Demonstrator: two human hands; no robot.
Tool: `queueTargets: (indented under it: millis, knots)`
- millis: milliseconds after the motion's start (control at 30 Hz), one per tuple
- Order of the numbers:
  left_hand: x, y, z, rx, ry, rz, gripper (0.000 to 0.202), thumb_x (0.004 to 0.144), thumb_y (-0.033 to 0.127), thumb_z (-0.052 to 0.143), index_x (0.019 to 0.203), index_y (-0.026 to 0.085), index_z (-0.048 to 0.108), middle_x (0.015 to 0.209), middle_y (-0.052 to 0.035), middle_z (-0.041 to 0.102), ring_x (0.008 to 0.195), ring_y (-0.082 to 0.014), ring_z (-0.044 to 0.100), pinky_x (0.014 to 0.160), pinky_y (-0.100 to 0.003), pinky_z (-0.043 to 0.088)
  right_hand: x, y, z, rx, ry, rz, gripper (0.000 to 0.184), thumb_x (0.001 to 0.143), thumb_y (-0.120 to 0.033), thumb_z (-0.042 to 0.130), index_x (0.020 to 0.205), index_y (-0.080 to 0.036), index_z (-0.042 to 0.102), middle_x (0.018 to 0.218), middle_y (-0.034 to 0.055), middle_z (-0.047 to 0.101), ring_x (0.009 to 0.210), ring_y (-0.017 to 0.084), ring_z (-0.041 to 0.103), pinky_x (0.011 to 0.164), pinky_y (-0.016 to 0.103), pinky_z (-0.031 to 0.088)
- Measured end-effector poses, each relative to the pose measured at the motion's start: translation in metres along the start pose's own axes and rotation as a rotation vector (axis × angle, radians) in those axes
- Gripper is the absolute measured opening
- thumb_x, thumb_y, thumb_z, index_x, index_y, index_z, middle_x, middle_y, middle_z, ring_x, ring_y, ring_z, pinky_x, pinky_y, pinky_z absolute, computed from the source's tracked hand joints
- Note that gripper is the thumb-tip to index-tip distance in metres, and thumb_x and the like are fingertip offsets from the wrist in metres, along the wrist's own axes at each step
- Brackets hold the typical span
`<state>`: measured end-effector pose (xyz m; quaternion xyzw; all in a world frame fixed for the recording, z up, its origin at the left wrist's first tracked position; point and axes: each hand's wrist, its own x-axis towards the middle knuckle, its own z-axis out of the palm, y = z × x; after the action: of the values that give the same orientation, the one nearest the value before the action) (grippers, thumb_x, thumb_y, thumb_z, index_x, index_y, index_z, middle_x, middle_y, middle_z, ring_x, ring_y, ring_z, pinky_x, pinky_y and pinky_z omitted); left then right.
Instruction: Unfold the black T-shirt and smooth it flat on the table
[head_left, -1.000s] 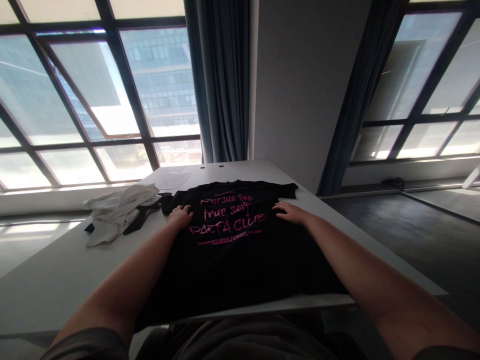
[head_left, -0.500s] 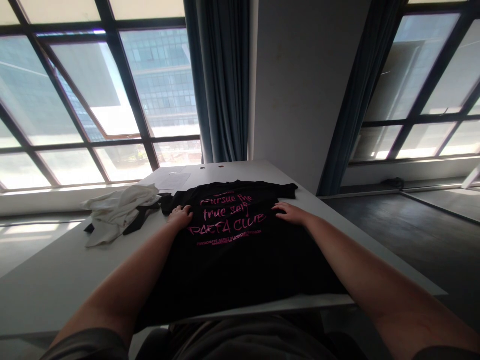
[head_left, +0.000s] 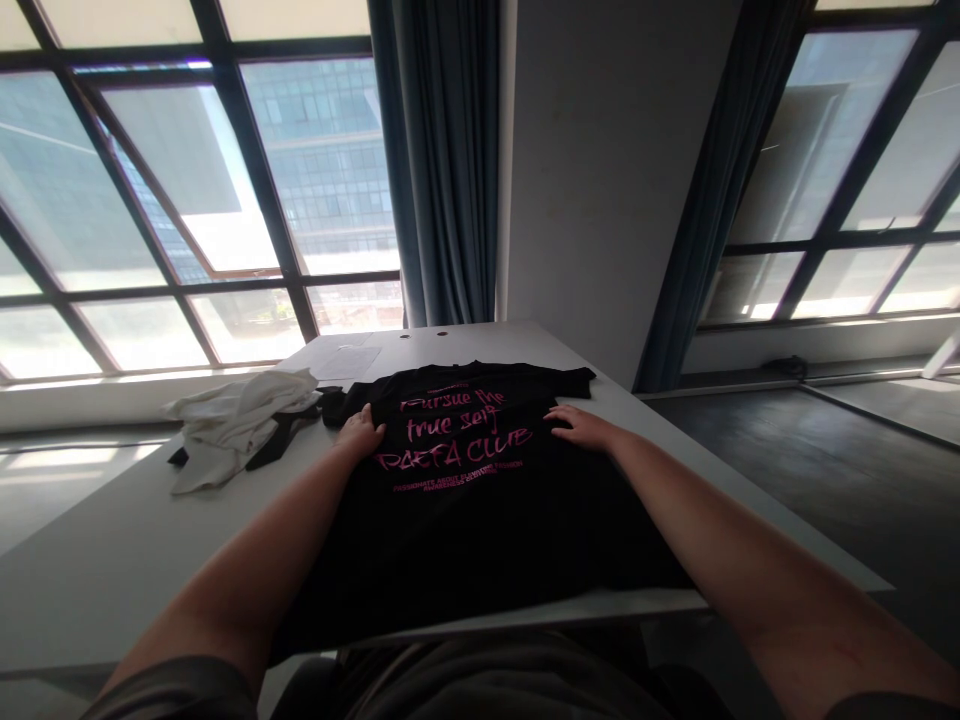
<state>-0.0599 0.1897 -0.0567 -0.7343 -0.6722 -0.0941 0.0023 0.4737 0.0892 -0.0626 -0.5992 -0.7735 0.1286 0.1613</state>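
A black T-shirt (head_left: 487, 540) with pink lettering lies spread flat, its collar at the far end and its hem near me. My left hand (head_left: 360, 436) rests on its left side below the sleeve, thumb apart from the fingers; some fingertips are hard to make out at the dark cloth. On the right side of the print, my right hand (head_left: 583, 426) touches the cloth with fingers stretched out toward the lettering. Neither hand visibly lifts the fabric.
The shirt lies on a white table (head_left: 97, 560). A crumpled white and black garment (head_left: 236, 420) sits left of it. Papers (head_left: 349, 362) lie at the far left, near two small round holes. Behind stand windows, a blue curtain (head_left: 442, 170) and a grey pillar (head_left: 592, 180).
My left hand's fingers have drawn closer together at the shirt's side, where they were more spread. My right hand and the shirt look nearly unchanged.
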Motion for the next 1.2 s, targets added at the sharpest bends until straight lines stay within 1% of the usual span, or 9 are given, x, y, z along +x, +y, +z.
queueTargets:
  millis: [100,233,367,500,600,700,867,1033,1200]
  knots:
    - [0.003,-0.002,0.003,0.006,-0.006,-0.003,0.077,0.100,0.048,0.044,0.159,0.002,0.031,0.159,-0.0235,0.044,0.152,-0.0309,0.038,0.123,-0.035,0.030,0.000,-0.001,0.000,-0.009,-0.002,-0.005,0.052,0.091,-0.048,0.062,0.138,-0.025,0.067,0.156,0.0105,0.050,0.147,0.034,0.042,0.125,0.050,0.030]
    - [0.007,-0.007,0.003,-0.009,-0.013,-0.019,0.073,0.101,0.048,0.042,0.157,0.002,0.037,0.162,-0.0223,0.040,0.154,-0.0334,0.033,0.125,-0.039,0.030,-0.001,-0.002,0.000,-0.029,-0.010,-0.003,0.053,0.092,-0.046,0.060,0.140,-0.023,0.065,0.157,0.0113,0.048,0.148,0.033,0.041,0.126,0.050,0.029]
    - [0.010,-0.017,-0.001,-0.022,0.037,-0.049,0.070,0.101,0.045,0.039,0.157,0.003,0.036,0.161,-0.0211,0.042,0.153,-0.0328,0.034,0.123,-0.041,0.033,-0.002,-0.003,-0.001,-0.032,-0.022,-0.006,0.055,0.093,-0.046,0.059,0.142,-0.021,0.064,0.157,0.0122,0.048,0.149,0.032,0.040,0.126,0.048,0.029]
    - [0.006,-0.025,-0.010,0.021,0.053,-0.057,0.062,0.101,0.047,0.035,0.147,0.011,0.054,0.153,-0.0190,0.053,0.147,-0.0343,0.044,0.118,-0.045,0.040,-0.002,-0.002,-0.001,-0.031,-0.019,0.000,0.055,0.092,-0.047,0.060,0.141,-0.022,0.064,0.157,0.0113,0.048,0.149,0.033,0.039,0.126,0.048,0.029]
    - [0.001,-0.025,-0.015,0.038,0.009,-0.106,0.064,0.100,0.057,0.030,0.141,0.019,0.061,0.154,-0.0156,0.053,0.142,-0.0374,0.048,0.113,-0.053,0.043,-0.001,-0.002,0.000,-0.022,-0.013,-0.004,0.054,0.092,-0.047,0.061,0.140,-0.022,0.065,0.157,0.0114,0.049,0.149,0.033,0.040,0.126,0.048,0.029]
    - [-0.003,-0.021,-0.014,0.020,-0.017,-0.139,0.068,0.099,0.061,0.026,0.146,0.023,0.057,0.159,-0.0146,0.048,0.144,-0.0388,0.044,0.114,-0.056,0.041,-0.001,-0.002,0.000,-0.018,-0.011,-0.008,0.054,0.091,-0.048,0.061,0.139,-0.023,0.066,0.156,0.0111,0.050,0.148,0.033,0.041,0.126,0.048,0.029]
    - [-0.003,-0.016,-0.010,0.003,-0.051,-0.133,0.073,0.097,0.064,0.036,0.158,0.024,0.043,0.164,-0.0169,0.039,0.149,-0.0393,0.037,0.116,-0.058,0.038,-0.001,-0.001,-0.001,-0.005,-0.007,0.011,0.054,0.090,-0.051,0.063,0.138,-0.027,0.067,0.156,0.0090,0.050,0.149,0.034,0.039,0.126,0.051,0.029]
    - [-0.003,-0.015,-0.010,0.001,-0.064,-0.137,0.073,0.097,0.063,0.035,0.159,0.025,0.041,0.164,-0.0166,0.038,0.150,-0.0384,0.036,0.117,-0.058,0.037,0.000,0.001,0.000,-0.002,-0.004,0.002,0.054,0.089,-0.051,0.064,0.138,-0.026,0.067,0.156,0.0087,0.051,0.148,0.033,0.041,0.126,0.050,0.029]
    - [-0.005,-0.013,-0.012,-0.002,-0.077,-0.145,0.073,0.097,0.062,0.034,0.159,0.025,0.041,0.165,-0.0160,0.036,0.151,-0.0377,0.034,0.119,-0.056,0.035,0.001,0.000,0.001,-0.041,-0.009,-0.006,0.054,0.092,-0.046,0.060,0.140,-0.021,0.065,0.157,0.0126,0.049,0.148,0.032,0.041,0.126,0.048,0.029]
